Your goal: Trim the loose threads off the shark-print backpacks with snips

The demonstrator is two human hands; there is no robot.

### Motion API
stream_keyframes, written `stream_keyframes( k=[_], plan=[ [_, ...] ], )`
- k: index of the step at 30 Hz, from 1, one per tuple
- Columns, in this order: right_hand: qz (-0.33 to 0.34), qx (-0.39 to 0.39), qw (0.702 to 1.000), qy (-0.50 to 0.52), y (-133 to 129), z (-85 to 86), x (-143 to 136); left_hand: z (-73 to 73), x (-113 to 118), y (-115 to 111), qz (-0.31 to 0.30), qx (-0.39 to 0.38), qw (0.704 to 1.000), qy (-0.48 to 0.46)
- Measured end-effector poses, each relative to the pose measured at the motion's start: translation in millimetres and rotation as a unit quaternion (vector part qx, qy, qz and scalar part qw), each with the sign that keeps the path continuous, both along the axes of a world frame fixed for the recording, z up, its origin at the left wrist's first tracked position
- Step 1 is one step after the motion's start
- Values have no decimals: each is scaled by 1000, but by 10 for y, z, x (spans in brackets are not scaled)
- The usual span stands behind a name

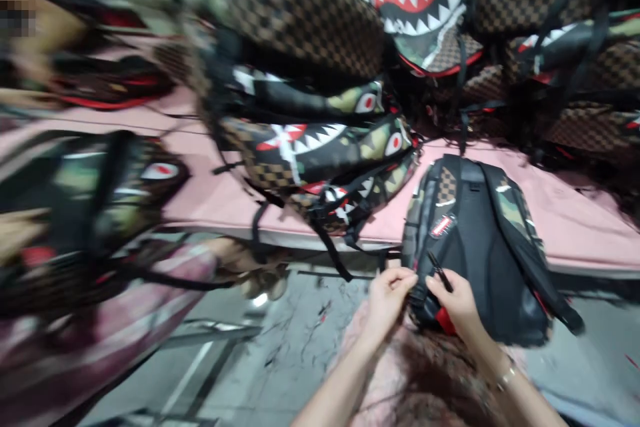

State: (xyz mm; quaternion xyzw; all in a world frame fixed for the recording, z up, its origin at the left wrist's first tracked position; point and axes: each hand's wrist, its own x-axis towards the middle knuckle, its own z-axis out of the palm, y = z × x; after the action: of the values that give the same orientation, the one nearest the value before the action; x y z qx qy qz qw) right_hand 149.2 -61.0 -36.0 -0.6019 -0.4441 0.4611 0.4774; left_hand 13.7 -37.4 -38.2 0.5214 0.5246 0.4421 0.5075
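Note:
A black backpack (480, 260) with camouflage and brown checkered parts lies with its straps upward at the front edge of the pink table, its lower end over the edge. My right hand (455, 297) holds a small black tool (440, 272), its tip pointing up and left, above the backpack's left side. Just left of it, my left hand (393, 293) has thumb and fingertips pinched at the backpack's side edge; what is between them is too small to tell. A red and white label (443, 226) sits on the left strap.
Several checkered backpacks with shark-mouth prints (320, 147) are piled on the pink table (575, 213). At the left, another person's hands and arm are near a camouflage backpack (75, 180). Thread scraps lie on the grey floor (300, 347).

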Motion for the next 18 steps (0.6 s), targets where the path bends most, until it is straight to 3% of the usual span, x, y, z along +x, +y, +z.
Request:
stream_keyframes(
  k=[3,7,10,13,18],
  plan=[
    [13,0,999,-31,-33,-22,29,34,29,-34,33,108,992,62],
    [24,13,993,-112,-74,-56,64,-29,49,-125,44,253,958,127],
    [14,36,973,-230,-157,-54,120,-87,50,-162,60,277,950,131],
    [45,101,937,-331,-239,-51,201,-97,59,-148,60,291,947,120],
    [88,246,882,-391,-286,-31,307,-39,85,-116,77,273,954,100]
  ],
)
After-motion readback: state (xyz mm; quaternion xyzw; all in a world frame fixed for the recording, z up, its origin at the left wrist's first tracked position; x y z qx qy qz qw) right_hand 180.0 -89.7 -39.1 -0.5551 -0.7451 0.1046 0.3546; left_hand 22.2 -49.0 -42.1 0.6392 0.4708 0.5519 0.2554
